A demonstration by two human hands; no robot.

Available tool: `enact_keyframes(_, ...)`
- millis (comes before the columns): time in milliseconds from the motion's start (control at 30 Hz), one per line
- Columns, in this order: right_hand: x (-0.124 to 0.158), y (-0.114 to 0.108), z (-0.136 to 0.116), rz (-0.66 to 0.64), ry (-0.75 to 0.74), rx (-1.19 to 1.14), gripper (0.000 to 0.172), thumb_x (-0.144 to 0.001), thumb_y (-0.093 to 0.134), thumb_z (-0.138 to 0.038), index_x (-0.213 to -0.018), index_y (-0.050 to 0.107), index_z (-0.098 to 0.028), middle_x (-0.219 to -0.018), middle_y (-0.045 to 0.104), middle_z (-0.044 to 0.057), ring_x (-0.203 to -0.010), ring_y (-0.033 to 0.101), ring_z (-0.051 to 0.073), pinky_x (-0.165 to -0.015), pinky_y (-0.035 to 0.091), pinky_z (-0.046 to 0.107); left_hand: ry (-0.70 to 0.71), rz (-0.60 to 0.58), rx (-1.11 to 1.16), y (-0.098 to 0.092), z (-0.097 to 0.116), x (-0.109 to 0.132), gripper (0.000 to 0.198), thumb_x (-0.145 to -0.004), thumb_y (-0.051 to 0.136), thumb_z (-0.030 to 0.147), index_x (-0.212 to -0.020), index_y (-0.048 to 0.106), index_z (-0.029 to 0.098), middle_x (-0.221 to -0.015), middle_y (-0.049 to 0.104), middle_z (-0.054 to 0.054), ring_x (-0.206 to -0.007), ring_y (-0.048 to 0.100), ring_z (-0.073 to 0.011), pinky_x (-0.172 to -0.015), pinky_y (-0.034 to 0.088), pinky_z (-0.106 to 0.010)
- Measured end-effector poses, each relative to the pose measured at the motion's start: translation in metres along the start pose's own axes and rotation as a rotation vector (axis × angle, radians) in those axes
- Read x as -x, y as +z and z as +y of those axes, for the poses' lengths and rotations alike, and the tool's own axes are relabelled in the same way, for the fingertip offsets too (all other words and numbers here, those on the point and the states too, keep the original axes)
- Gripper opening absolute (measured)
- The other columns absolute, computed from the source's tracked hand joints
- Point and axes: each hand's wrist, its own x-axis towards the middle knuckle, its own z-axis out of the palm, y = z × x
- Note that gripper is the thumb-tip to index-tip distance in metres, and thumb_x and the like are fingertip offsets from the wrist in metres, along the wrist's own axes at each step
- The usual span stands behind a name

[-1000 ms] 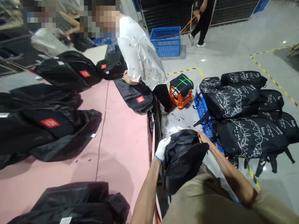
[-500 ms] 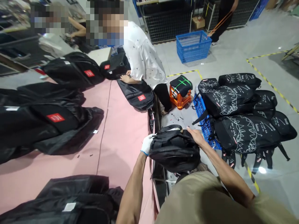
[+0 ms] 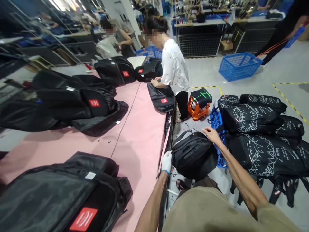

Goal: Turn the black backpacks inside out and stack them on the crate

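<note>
Currently, black backpack [image 3: 193,158], handle [image 3: 181,138] edge forward; long axis unclear

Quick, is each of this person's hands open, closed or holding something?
Left hand: gloved, closed on the left edge of the black backpack.
Right hand: bare, near the bag's top; open or pinching, cannot be told.

The pink table [image 3: 147,129] carries black bags [image 3: 64,103]: toward its near end, left edge, far edge and far right corner.
</note>
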Motion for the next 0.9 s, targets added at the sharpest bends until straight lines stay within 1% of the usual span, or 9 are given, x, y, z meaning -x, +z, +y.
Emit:
enact_keyframes(133,0.07,-0.004,-0.021,-0.019,-0.324,0.079,0.044,-0.099,0.068,-0.068,-0.093,0.079,-0.025,-0.133,0.079,0.011,-0.133,0.067,0.031,-0.122,0.047,0.05,0.002,-0.043,0.035,0.01,-0.042,0.045,0.047,-0.066,0.091,0.052,-0.096,0.082,0.016,-0.108,0.085,-0.012,-0.109,0.075,-0.028,-0.104,0.058,-0.038)
enact_keyframes(200,0.109,0.004,-0.018,0.047,-0.4,0.207,0.041,-0.098,0.073,-0.064,-0.088,0.074,-0.024,-0.156,0.068,0.014,-0.159,0.048,0.038,-0.131,0.038,0.062,-0.076,-0.131,0.109,0.02,-0.059,0.066,0.054,-0.066,0.093,0.049,-0.109,0.084,0.017,-0.121,0.085,-0.015,-0.118,0.076,-0.0318,-0.108,0.059,-0.042)
enact_keyframes(300,0.154,0.004,0.018,0.212,-0.38,0.268,0.03,-0.1,0.068,-0.048,-0.114,0.072,-0.021,-0.182,0.039,0.019,-0.174,0.026,0.04,-0.135,0.035,0.068,-0.261,-0.238,0.318,0.032,-0.075,0.09,0.073,-0.063,0.095,0.041,-0.132,0.08,0.023,-0.14,0.081,-0.015,-0.122,0.079,-0.033,-0.104,0.062,-0.044)
enact_keyframes(367,0.172,-0.009,0.056,0.326,-0.254,0.213,0.052,-0.099,0.062,-0.041,-0.144,0.064,-0.016,-0.184,0.029,0.025,-0.174,0.027,0.039,-0.136,0.035,0.066,-0.323,-0.24,0.404,0.035,-0.078,0.099,0.078,-0.062,0.097,0.039,-0.136,0.078,0.026,-0.145,0.079,-0.013,-0.123,0.079,-0.0324,-0.102,0.062,-0.042)
enact_keyframes(433,0.178,-0.023,0.091,0.426,0.036,0.086,0.079,-0.093,0.067,-0.043,-0.163,0.05,-0.011,-0.181,0.034,0.029,-0.174,0.03,0.041,-0.138,0.035,0.063,-0.338,-0.24,0.416,0.034,-0.079,0.103,0.073,-0.061,0.098,0.042,-0.13,0.08,0.024,-0.136,0.082,-0.013,-0.121,0.08,-0.0334,-0.1,0.063,-0.042)
enact_keyframes(500,0.177,-0.025,0.113,0.46,0.42,-0.096,0.093,-0.086,0.077,-0.05,-0.165,0.049,-0.008,-0.173,0.047,0.032,-0.17,0.038,0.044,-0.137,0.039,0.06,-0.345,-0.243,0.397,0.031,-0.078,0.103,0.068,-0.057,0.101,0.046,-0.118,0.082,0.02,-0.12,0.086,-0.014,-0.118,0.08,-0.0361,-0.096,0.064,-0.044)
enact_keyframes(567,0.172,-0.013,0.118,0.421,0.703,-0.256,0.088,-0.085,0.079,-0.06,-0.154,0.061,-0.008,-0.152,0.066,0.035,-0.156,0.057,0.046,-0.127,0.052,0.06,-0.33,-0.245,0.352,0.03,-0.078,0.102,0.067,-0.053,0.102,0.051,-0.109,0.082,0.018,-0.108,0.086,-0.015,-0.114,0.08,-0.0381,-0.095,0.064,-0.046)
enact_keyframes(733,0.153,0.029,0.076,0.283,0.787,-0.575,0.083,-0.096,0.054,-0.089,-0.121,0.077,-0.013,-0.104,0.083,0.026,-0.111,0.083,0.04,-0.096,0.07,0.057,-0.204,-0.19,0.211,0.025,-0.061,0.095,0.071,-0.056,0.099,0.065,-0.104,0.08,0.017,-0.117,0.085,-0.017,-0.115,0.078,-0.0379,-0.098,0.063,-0.048)
enact_keyframes(900,0.143,0.009,-0.011,0.405,0.38,-0.455,0.068,-0.084,0.072,-0.087,-0.096,0.078,-0.021,-0.102,0.084,0.017,-0.115,0.078,0.035,-0.096,0.064,0.038,0.169,0.018,-0.186,0.016,0.006,0.113,0.051,-0.1,0.072,0.059,-0.131,0.076,0.019,-0.136,0.08,-0.016,-0.131,0.073,-0.0343,-0.119,0.056,-0.053)
